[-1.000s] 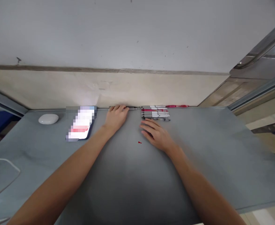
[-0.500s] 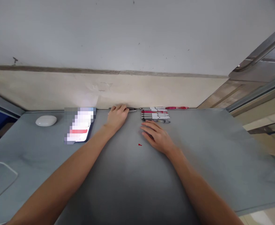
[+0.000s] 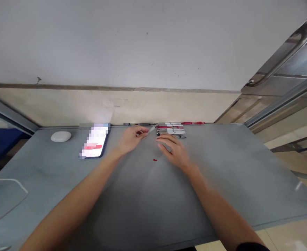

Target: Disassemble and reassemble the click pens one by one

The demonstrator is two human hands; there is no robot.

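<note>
My left hand [image 3: 132, 138] is closed, thumb and fingers pinching a pale pen [image 3: 151, 129] whose tip points up and to the right. A row of pens [image 3: 171, 130] with white and red barrels lies side by side near the wall. My right hand [image 3: 174, 150] rests just below this row, fingers slightly curved and apart, fingertips at the lowest pens; it appears to hold nothing. Along the back edge lie a dark pen [image 3: 143, 124] on the left and a red pen [image 3: 193, 122] on the right.
A phone [image 3: 94, 141] with a lit screen lies left of my hands, and a white rounded mouse-like object [image 3: 61, 136] lies beyond it. A white cable [image 3: 18, 184] curves at the left edge. A small red mark [image 3: 155, 160] shows on the grey table [image 3: 143, 195]. The wall [image 3: 148, 104] borders the back.
My left hand has come away from the back edge, toward me and slightly right, with a pen now in its fingers. My right hand stays beside the row; the camera view has shifted slightly.
</note>
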